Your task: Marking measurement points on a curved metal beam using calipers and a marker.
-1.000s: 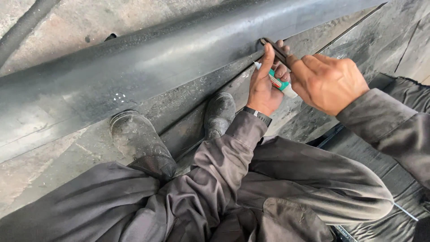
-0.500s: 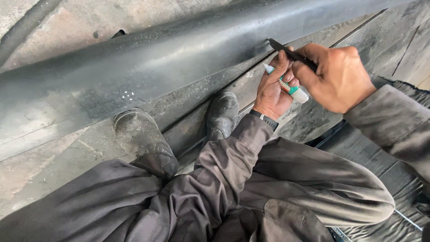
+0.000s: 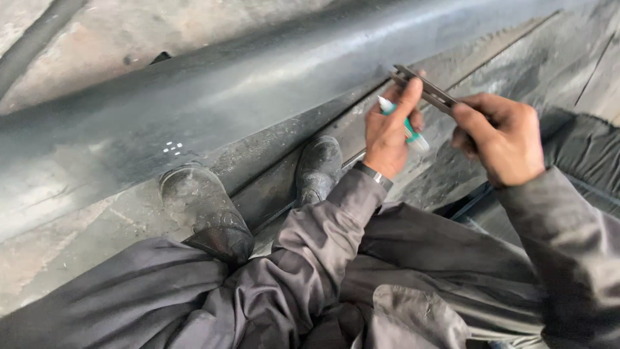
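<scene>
Both hands have lifted off the dark beam (image 3: pixel 258 97): left hand (image 3: pixel 386 132) grips a green-and-white marker (image 3: pixel 403 126), right hand (image 3: pixel 500 139) pinches a flat metal strip (image 3: pixel 423 90) just above it.

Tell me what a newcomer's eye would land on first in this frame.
First, the two hands at upper right: the left hand grips a small green-and-white tube, while the right hand holds a thin flat metal strip against the left fingers. Next, the long dark pipe running across the frame, with two dusty boots on the concrete ledge below it.
</scene>
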